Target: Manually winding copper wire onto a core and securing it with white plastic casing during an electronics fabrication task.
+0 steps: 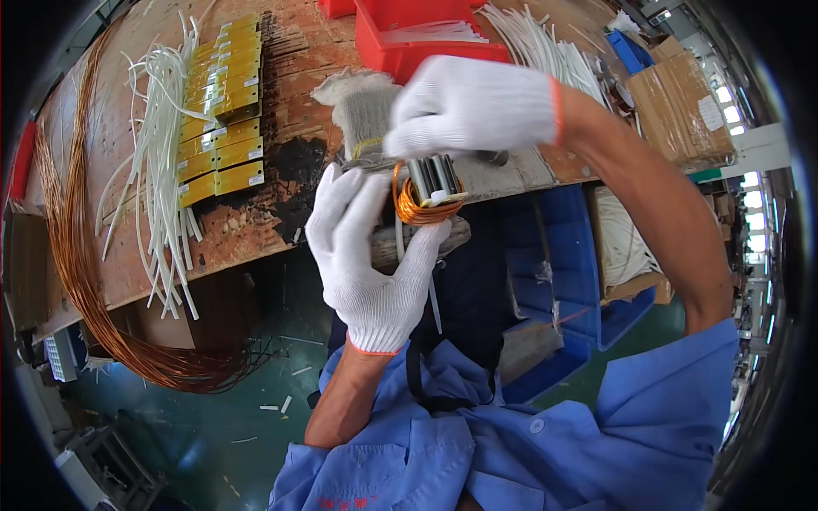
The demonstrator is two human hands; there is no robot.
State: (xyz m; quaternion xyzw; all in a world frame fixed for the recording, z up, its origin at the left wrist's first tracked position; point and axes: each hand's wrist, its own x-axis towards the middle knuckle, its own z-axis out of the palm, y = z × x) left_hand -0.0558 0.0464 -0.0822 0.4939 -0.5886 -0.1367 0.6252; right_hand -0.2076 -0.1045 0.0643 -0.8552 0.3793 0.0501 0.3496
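An orange copper wire coil wraps around a core of dark metal bars at the table's front edge. My left hand, in a white knit glove, lies left of and below it. Its fingers are stretched and apart, slightly blurred, and its thumb reaches the coil's underside. My right hand, also gloved and smeared by motion, is closed above the core. A strand of copper wire rises from the coil to its fingertips; the grip itself is partly hidden. Below the coil sits a worn grey cylindrical piece, and a white sleeve hangs down.
Yellow plates and white tubes lie on the scuffed table at left. Long copper wires droop over its edge. A red bin stands behind my right hand. Blue crates are under the table at right.
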